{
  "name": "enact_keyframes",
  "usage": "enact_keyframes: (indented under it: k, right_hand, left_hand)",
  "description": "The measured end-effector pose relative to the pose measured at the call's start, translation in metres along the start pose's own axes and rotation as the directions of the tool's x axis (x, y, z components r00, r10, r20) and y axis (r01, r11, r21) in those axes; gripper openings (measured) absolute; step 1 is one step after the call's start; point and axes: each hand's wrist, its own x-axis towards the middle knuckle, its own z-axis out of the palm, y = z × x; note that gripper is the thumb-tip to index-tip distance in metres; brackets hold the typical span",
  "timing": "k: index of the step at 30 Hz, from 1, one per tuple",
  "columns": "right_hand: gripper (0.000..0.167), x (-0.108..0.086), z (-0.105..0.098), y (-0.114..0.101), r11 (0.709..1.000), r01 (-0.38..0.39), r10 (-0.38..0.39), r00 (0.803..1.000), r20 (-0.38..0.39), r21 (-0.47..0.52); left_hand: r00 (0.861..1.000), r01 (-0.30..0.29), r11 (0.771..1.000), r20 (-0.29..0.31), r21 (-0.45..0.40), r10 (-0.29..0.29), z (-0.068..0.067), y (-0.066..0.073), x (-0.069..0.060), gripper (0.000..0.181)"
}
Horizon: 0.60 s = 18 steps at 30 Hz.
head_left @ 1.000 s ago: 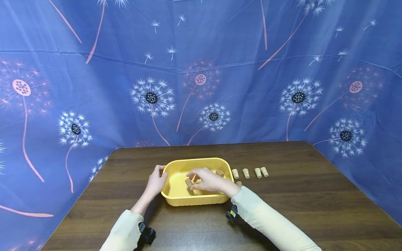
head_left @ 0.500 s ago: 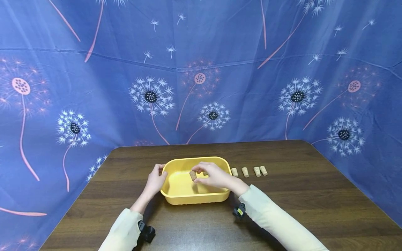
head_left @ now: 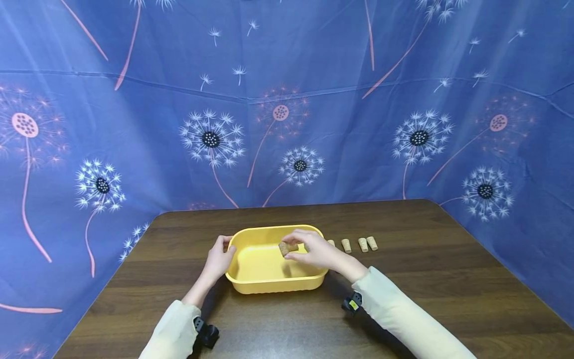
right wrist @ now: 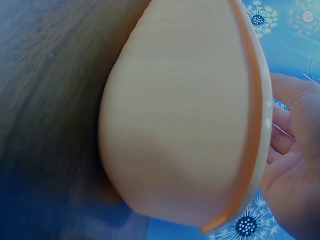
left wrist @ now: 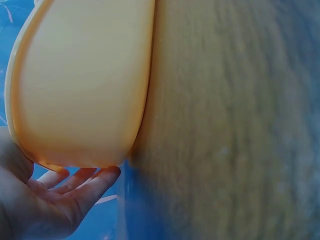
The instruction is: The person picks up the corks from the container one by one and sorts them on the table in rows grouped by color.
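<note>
A cork stopper is pinched between the thumb and fingers of my right hand, over the right half of a yellow plastic tub. Something cork-coloured shows behind those fingers, mostly hidden. My left hand grips the tub's left end, thumb at the rim and fingers along the outside. In the left wrist view its fingers lie against the outer end wall. From the right wrist, the tub's side wall hides the fingertips and the cork.
Right of the tub, several corks stand in a row on the dark wooden table, among them a cork and a pair of close-set corks. A blue dandelion-print cloth hangs behind the table.
My right hand has lifted the cork from low in the tub and moved right with it. The left hand keeps its grip on the tub. The head view has shifted slightly.
</note>
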Motion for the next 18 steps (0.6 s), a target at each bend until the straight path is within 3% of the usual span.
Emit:
enact_keyframes:
  k: [7,18]
  right_hand:
    - [0.037,-0.010,-0.005,0.004,0.999,0.019,-0.019,1.000,-0.011,-0.041]
    - [0.035,-0.029,-0.016,0.012,1.000,0.016,-0.016,1.000,-0.017,-0.020]
  left_hand:
    - [1.000,0.009,1.000,0.010,0.014,-0.009,-0.002,0.004,-0.004,0.031]
    - [1.000,-0.009,0.999,0.003,0.042,0.009,-0.003,0.008,-0.005,0.030]
